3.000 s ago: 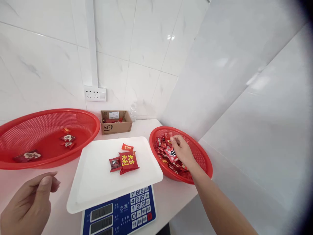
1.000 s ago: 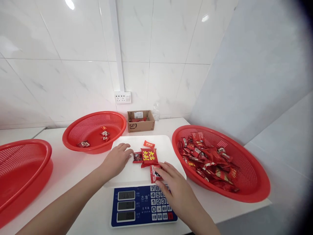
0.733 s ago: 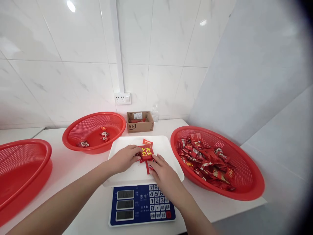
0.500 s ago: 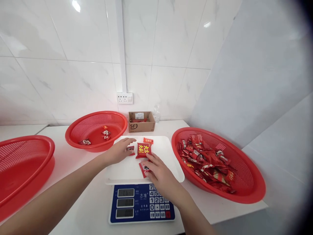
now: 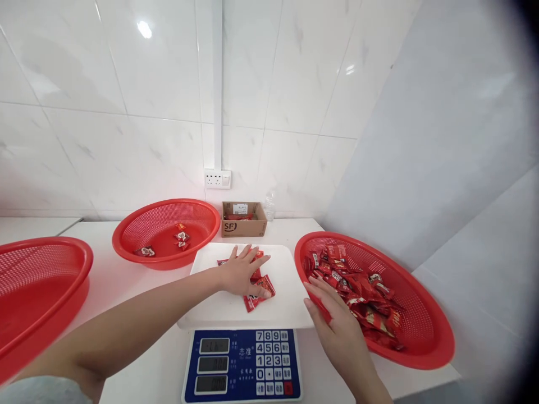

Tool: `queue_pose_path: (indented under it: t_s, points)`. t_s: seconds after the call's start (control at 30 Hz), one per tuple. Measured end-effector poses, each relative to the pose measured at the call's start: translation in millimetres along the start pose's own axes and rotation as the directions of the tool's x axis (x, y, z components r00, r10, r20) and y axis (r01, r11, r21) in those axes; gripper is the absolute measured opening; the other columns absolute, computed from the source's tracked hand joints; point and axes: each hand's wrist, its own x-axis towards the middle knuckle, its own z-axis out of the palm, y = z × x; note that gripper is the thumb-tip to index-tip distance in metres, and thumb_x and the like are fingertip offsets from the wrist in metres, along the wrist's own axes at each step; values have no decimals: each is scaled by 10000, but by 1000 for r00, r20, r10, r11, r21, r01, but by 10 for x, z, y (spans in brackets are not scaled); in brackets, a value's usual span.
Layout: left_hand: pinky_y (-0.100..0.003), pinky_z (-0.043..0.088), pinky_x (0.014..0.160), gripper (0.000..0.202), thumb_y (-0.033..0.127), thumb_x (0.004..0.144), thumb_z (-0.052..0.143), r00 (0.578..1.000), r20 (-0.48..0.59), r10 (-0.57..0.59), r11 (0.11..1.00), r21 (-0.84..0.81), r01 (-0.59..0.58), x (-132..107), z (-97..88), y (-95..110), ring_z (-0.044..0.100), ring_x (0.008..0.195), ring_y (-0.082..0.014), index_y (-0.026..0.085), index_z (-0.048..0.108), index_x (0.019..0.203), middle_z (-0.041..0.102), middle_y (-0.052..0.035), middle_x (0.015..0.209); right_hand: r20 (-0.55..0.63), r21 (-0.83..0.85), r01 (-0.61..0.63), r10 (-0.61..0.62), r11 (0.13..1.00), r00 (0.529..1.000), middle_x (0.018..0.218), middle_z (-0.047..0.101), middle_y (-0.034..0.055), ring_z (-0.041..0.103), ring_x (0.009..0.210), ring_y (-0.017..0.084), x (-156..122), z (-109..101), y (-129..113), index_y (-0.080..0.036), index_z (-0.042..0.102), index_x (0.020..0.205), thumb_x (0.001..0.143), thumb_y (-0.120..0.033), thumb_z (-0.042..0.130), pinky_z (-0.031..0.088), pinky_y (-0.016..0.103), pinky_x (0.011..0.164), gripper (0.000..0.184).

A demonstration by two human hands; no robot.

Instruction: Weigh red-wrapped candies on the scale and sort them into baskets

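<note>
A blue digital scale [image 5: 242, 365] carries a white tray [image 5: 286, 269]. My left hand [image 5: 243, 271] lies flat on the tray with fingers spread, covering several red candy packets [image 5: 261, 289]. My right hand [image 5: 334, 320] is open, fingers stretched out, at the near rim of the right red basket [image 5: 421, 348], which holds a heap of red wrapped candies [image 5: 357, 280]. It holds nothing that I can see.
A second red basket [image 5: 138, 224] with a few candies sits behind the tray on the left. A third red basket [image 5: 63, 264] is at the far left edge. A small cardboard box [image 5: 244, 227] stands against the tiled wall under a power socket [image 5: 218, 179].
My left hand has slid right and flattened over the packets on the tray. My right hand has left the tray and moved to the right basket's rim.
</note>
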Motion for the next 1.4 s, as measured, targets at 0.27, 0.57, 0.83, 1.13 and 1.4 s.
queue_pose_path:
  t_s: [0.27,0.57,0.83,1.13,1.4]
  points:
    - [-513,334,1002,906,726,750,421,985,-120,-121,992,-35,118,-7,3,-48,373,1287,-371,220,168,1458,345,-141,1469,-22,-66,-109,107,992,994,1227,623,97,515,1198,287,9,-114,386,-205,653,1101,853,-460,445,444,492,970,412]
    - [-533,89,1108,940,755,740,399,996,-63,-57,998,-19,56,93,-23,-64,37,1416,-327,182,194,1457,123,-168,1544,50,-126,-140,148,982,988,1250,605,105,474,1233,306,10,-30,494,-180,631,1139,842,-493,430,381,525,1019,476]
    - [-427,316,1043,909,625,711,589,997,1,75,994,-82,-74,23,-115,-85,353,1310,-304,201,251,1441,410,-137,1426,82,-153,-111,125,982,989,1247,610,104,499,1212,298,-16,-76,494,-186,631,1150,848,-497,435,419,500,995,477]
    - [-510,142,1113,857,683,759,492,997,-9,76,993,-91,-77,-341,-149,-185,163,1398,-314,247,223,1446,318,-108,1489,95,-189,-139,159,972,983,1259,604,82,495,1217,287,-31,-59,499,-192,622,1158,837,-544,383,415,493,1002,533]
    - [-520,181,1105,626,603,755,574,992,-114,44,999,31,-41,-515,39,-186,304,1340,-300,266,477,1274,399,-87,1437,99,-229,-143,169,963,981,1265,603,62,493,1222,287,-45,-53,523,-213,621,1161,838,-563,368,426,504,988,539]
